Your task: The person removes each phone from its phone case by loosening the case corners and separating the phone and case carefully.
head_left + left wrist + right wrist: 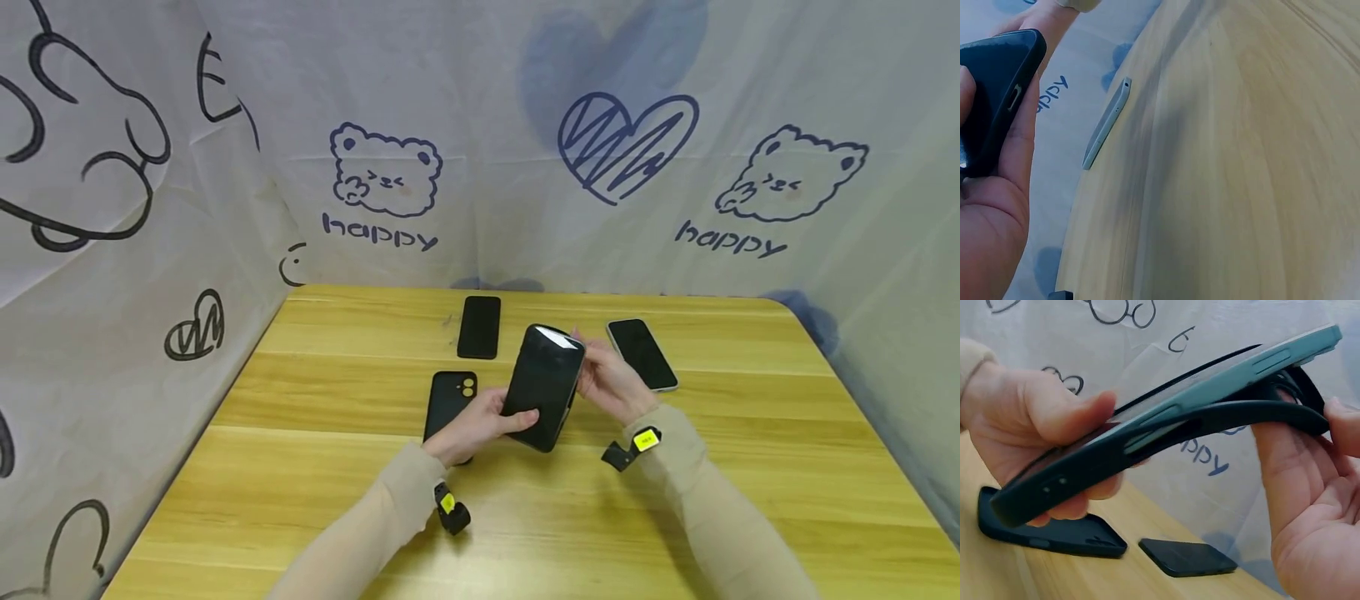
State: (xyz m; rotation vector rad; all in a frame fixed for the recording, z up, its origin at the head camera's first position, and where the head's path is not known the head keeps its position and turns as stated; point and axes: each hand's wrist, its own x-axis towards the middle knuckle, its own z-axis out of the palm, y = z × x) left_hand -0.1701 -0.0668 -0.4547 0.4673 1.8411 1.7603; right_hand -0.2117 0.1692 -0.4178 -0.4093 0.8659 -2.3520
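Note:
My left hand (480, 421) grips a phone (546, 379) with a dark screen, its thumb over the lower part of the glass. A flexible black phone case (1210, 415) is around the phone's lower end. In the right wrist view the case bends away from the phone's pale teal side at the other end, leaving a gap. There my right hand (1316, 494) pinches the case's rim between thumb and fingers. In the left wrist view, a port cutout (1015, 98) shows in the case's bottom edge. Both hands hold these above the table.
Another black phone case (444, 404) lies open side up on the wooden table (337, 492), partly hidden by my left hand. Behind it lies a dark phone (480, 327). A light-framed phone (643, 354) lies beyond my right hand. White cloth (495, 200) with drawings hangs behind.

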